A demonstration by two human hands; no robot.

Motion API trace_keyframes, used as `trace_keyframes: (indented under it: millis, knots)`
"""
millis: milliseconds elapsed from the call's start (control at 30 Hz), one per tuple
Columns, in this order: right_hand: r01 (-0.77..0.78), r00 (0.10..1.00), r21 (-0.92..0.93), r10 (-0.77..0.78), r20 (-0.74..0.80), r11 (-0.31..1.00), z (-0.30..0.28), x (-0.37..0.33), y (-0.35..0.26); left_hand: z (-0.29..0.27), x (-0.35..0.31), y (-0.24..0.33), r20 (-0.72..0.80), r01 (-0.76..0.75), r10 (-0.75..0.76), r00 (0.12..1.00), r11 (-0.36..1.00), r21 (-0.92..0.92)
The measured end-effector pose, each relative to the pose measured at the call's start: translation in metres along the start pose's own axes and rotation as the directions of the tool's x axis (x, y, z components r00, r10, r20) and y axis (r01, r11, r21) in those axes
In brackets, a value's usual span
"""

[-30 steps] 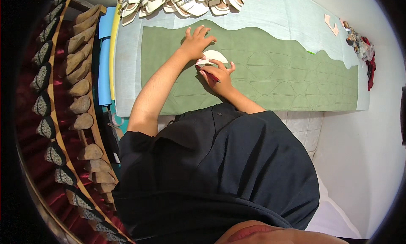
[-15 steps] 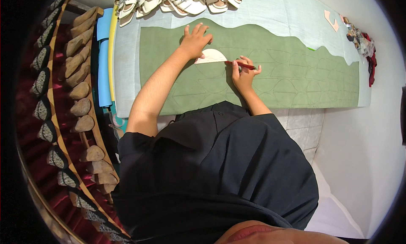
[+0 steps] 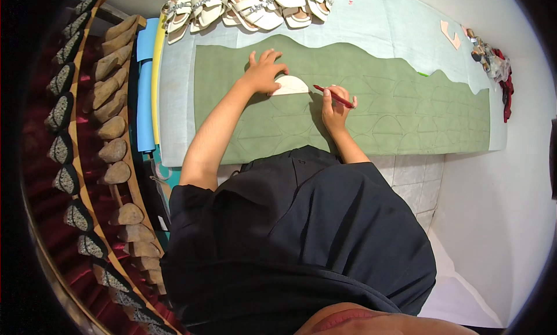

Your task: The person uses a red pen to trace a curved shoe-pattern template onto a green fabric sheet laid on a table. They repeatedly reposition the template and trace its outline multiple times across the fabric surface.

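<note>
A white half-round template point(image 3: 293, 86) lies on a large sheet of green material point(image 3: 232, 62) with a wavy far edge. My left hand point(image 3: 264, 74) rests at the template's left end, thumb against it and the other fingers spread on the sheet. In my right hand point(image 3: 335, 107) is a red pen point(image 3: 333, 96), pinched between thumb and fingers. Its tip points left, just beyond the template's right corner and apart from it. Thin drawn outlines of curved shapes run in rows across the sheet, mostly to the right and nearer me.
White sandals with decorated straps point(image 3: 255, 10) stand along the table's far edge. At the left is a rack of wooden shoe lasts point(image 3: 113, 126) and dark patterned shoe pieces point(image 3: 61, 111). A pale cut piece point(image 3: 449, 34) lies at the far right, by a white wall point(image 3: 487, 219).
The pen tip has come away from the template's right corner, slightly farther from me. My left hand stays at the template. The whole view has shifted a little.
</note>
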State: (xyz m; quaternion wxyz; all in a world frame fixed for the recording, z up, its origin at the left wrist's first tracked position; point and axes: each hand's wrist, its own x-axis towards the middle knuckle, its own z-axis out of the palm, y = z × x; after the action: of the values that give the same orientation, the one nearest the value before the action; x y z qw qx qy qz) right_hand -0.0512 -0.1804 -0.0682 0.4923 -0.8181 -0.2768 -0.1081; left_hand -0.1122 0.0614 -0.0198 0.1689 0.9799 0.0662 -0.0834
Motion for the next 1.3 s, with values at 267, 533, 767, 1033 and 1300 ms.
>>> trace_keyframes:
  millis: [267, 533, 767, 1033, 1300]
  knots:
    - [-0.041, 0.998, 0.067, 0.037, 0.058, 0.997, 0.040, 0.033, -0.025, 0.007, -0.013, 0.008, -0.119, 0.041, -0.057, 0.991, 0.990, -0.135]
    - [0.036, 0.996, 0.030, -0.039, 0.080, 0.999, 0.073, 0.048, -0.025, -0.004, -0.065, -0.004, -0.314, 0.034, -0.075, 0.947, 0.991, -0.133]
    - [0.059, 0.978, 0.056, -0.069, 0.195, 0.997, 0.067, 0.044, -0.026, 0.025, -0.145, -0.009, -0.391, 0.144, -0.208, 0.897, 0.972, -0.186]
    - [0.082, 0.969, 0.028, -0.086, 0.230, 0.996, 0.071, 0.043, -0.020, 0.032, -0.149, -0.016, -0.256, 0.197, -0.278, 0.926, 0.933, -0.300]
    - [0.116, 0.964, 0.010, -0.115, 0.240, 0.993, 0.068, 0.042, -0.025, 0.008, -0.119, -0.021, -0.182, 0.250, -0.293, 0.938, 0.941, -0.227]
